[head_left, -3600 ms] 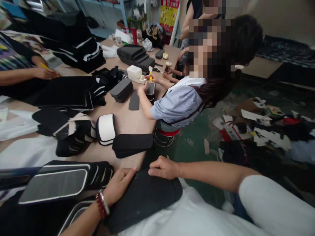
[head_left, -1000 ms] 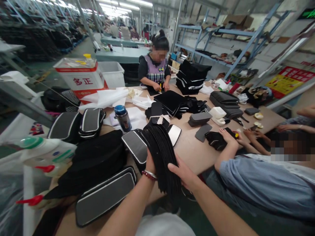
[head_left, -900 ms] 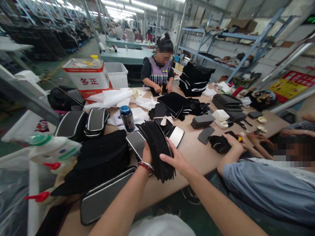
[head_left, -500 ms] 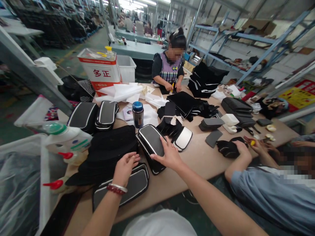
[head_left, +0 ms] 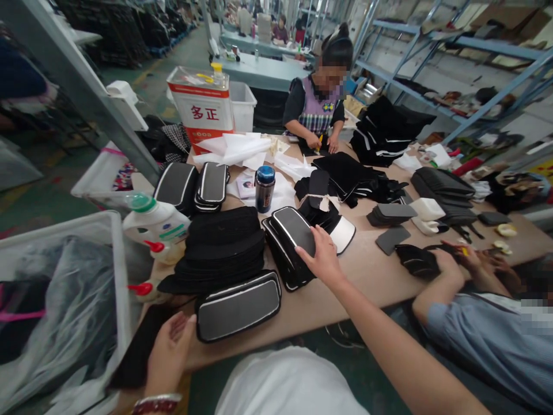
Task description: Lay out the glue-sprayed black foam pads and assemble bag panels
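Observation:
My right hand (head_left: 322,253) rests with spread fingers on the right edge of a grey panel with white edging (head_left: 291,227), top of a black-edged stack. Low at the left, my left hand (head_left: 170,349) has its fingers partly curled, beside a black piece (head_left: 140,346) at the table's edge; whether it touches that piece is unclear. Between the hands lies another grey panel with a white outline (head_left: 239,308) on a pile. Behind it stands a tall stack of black pieces (head_left: 222,242).
A bottle with a blue lid (head_left: 265,189), a white glue bottle (head_left: 158,222) and red-tipped bottles (head_left: 142,288) stand around the stacks. A plastic-lined bin (head_left: 118,271) is at left. Across the table (head_left: 358,282) a person (head_left: 319,109) brushes a black piece; another person's arms (head_left: 449,282) are at right.
My left hand has moved down and left, away from the stacks, uncovering the near grey panel. My right hand stays on its panel. The view has shifted, moving the scene rightward.

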`<state>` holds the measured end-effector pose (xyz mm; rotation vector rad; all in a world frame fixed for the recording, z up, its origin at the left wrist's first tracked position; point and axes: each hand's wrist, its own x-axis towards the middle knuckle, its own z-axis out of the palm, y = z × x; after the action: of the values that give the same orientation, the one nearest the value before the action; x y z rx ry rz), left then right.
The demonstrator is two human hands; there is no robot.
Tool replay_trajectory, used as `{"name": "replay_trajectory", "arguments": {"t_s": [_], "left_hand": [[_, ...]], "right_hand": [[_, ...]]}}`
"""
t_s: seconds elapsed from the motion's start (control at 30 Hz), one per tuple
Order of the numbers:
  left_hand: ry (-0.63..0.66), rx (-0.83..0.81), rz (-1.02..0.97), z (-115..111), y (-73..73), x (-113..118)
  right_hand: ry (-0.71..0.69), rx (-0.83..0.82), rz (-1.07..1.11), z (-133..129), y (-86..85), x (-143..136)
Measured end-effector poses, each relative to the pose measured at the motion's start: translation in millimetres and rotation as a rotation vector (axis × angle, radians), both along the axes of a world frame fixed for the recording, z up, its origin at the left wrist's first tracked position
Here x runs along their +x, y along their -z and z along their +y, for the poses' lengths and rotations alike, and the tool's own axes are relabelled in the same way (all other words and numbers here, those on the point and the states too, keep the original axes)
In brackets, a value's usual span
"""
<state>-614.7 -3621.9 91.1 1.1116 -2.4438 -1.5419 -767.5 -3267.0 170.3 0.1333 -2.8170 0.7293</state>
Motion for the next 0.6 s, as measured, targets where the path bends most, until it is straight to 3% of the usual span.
{"name": "replay_trajectory", "arguments": {"t_s": [0.07, 0.17, 0.3, 0.47, 0.6], "left_hand": [[-0.005, 0.045, 0.007, 0.0, 8.1, 2.9], [0.031, -0.004, 0.020, -1.7, 10.2, -1.2], [0.132, -0.144, 0.117, -7.7, 5.4, -19.2], [0.061, -0.055, 0.166, -15.5, 0.0, -39.2], [0.047, 0.097, 0.234, -19.5, -0.5, -36.3]], "right_hand": [[-0.077, 0.039, 0.070, -23.5, -15.2, 1.6], [-0.350, 0.097, 0.076, -79.0, -28.3, 1.5], [-0.695, 0.178, -0.077, -167.0, -9.1, 1.0], [-0.720, 0.252, -0.130, -239.8, 31.9, 3.2], [-0.649, 0.323, -0.147, -263.0, 39.2, -3.1]]}}
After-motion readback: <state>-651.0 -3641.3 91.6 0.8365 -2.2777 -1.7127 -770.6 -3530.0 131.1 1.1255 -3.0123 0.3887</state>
